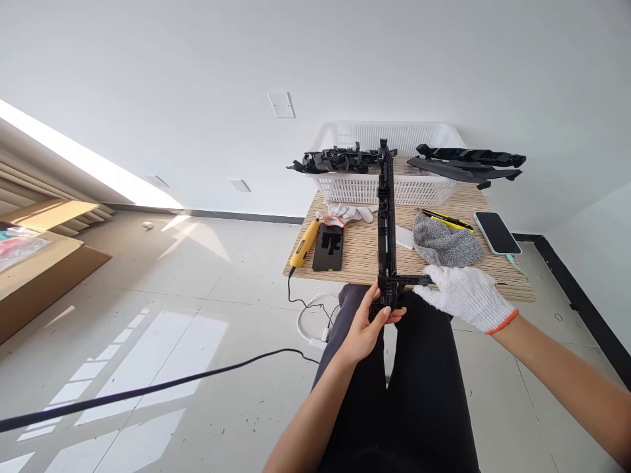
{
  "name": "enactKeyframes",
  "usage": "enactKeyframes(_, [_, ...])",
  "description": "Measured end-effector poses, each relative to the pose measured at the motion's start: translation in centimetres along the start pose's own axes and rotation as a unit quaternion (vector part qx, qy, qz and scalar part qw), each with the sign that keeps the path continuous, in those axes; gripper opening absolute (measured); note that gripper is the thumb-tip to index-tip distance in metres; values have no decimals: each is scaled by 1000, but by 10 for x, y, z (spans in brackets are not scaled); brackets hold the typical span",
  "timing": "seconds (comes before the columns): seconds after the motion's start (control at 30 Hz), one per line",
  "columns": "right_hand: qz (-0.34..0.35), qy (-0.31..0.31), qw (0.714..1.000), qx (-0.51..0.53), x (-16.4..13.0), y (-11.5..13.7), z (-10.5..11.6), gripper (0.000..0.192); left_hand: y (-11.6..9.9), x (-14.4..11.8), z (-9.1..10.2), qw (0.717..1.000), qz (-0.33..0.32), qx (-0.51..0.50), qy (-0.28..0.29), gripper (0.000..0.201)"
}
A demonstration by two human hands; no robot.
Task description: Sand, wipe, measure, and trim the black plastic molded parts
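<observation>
My left hand, bare, grips the near end of a long black plastic part that stretches away from me over the small wooden table. My right hand wears a white knit glove with an orange cuff. Its fingers pinch a short side arm of the same black part near the bottom. The part's far end reaches the white basket.
On the table lie a yellow rotary tool, a black phone-like slab, a grey glove, a yellow-black cutter, a phone and a spare white glove. More black parts rest across the basket. A cable crosses the floor.
</observation>
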State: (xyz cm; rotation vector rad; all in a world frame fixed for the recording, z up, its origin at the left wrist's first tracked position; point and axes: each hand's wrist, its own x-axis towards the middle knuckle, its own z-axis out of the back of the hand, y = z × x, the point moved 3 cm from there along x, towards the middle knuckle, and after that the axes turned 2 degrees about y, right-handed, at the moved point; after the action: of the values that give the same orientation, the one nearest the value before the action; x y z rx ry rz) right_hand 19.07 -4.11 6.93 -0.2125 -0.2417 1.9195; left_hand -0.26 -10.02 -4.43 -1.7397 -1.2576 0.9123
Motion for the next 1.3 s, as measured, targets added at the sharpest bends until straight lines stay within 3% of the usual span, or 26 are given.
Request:
enactKeyframes(0.07, [-25,-11,1000,4,-2,3,3,62,-5,-1,0,1000,4,-11,6,71])
enactKeyframes(0.23, [-56,-37,998,-10,-4,9,-4,55,-10,-2,-1,999,-2,-32,18,75])
enactKeyframes(0.47, [50,-30,998,-27,-1,8,-19,52,-6,-2,-1,999,4,-41,11,82])
enactKeyframes(0.7, [89,-8,996,-27,-3,3,-5,42,-6,-2,-1,998,8,-53,21,80])
enactKeyframes(0.93, [70,41,997,-5,-5,3,-6,39,-3,-2,1,998,7,-66,8,67])
enactKeyframes(1.07, [46,31,998,2,-10,3,-11,42,-3,-2,-1,998,13,-66,7,66])
enactKeyframes(1.3, [-35,-25,999,-1,-16,9,-16,72,-5,-1,0,998,1,-60,15,67])
